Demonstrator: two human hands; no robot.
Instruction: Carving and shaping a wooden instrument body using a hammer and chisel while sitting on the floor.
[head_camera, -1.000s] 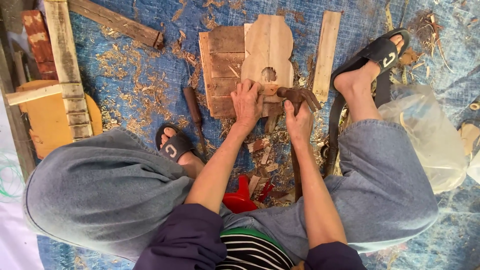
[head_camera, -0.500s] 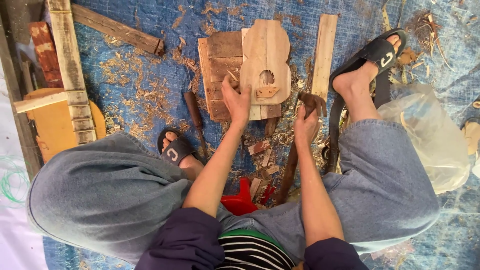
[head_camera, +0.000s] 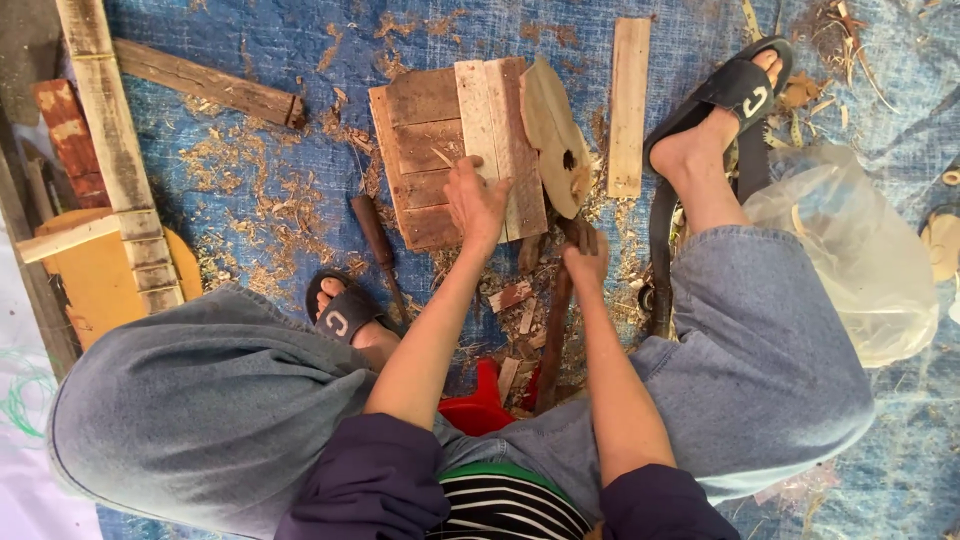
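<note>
Left hand (head_camera: 478, 203): palm down on the brown plank board (head_camera: 440, 160), fingers spread loosely and resting at the foot of a pale slat (head_camera: 492, 125) that lies along the board; it presses rather than grips. Right hand (head_camera: 585, 258): fingers closed round the upper end of a dark wooden-handled tool (head_camera: 553, 340), whose shaft runs down between the knees; its head is hidden behind the hand. Carved wooden piece (head_camera: 552, 135): flat, pale brown, rounded outline with a small hole cut through, tilted up on edge at the right side of the plank board, just above the right hand and touching the board's edge. Plank board: several dark boards joined side by side, lying flat on the blue tarpaulin (head_camera: 250, 40) that covers the floor. Loose pale strip of wood (head_camera: 628, 105): flat on the tarpaulin, just right of the carved piece. Chisel with dark wooden handle (head_camera: 375, 235): on the tarpaulin left of the board, near the left foot in a black sandal (head_camera: 340, 318). Right foot, black sandal (head_camera: 735, 85): stretched out to the upper right. Clear plastic bag (head_camera: 850, 260): beside the right leg. Red object (head_camera: 480, 405): between the legs, partly hidden. Long pale batten (head_camera: 115, 150) and shavings (head_camera: 235, 190): at left.
</note>
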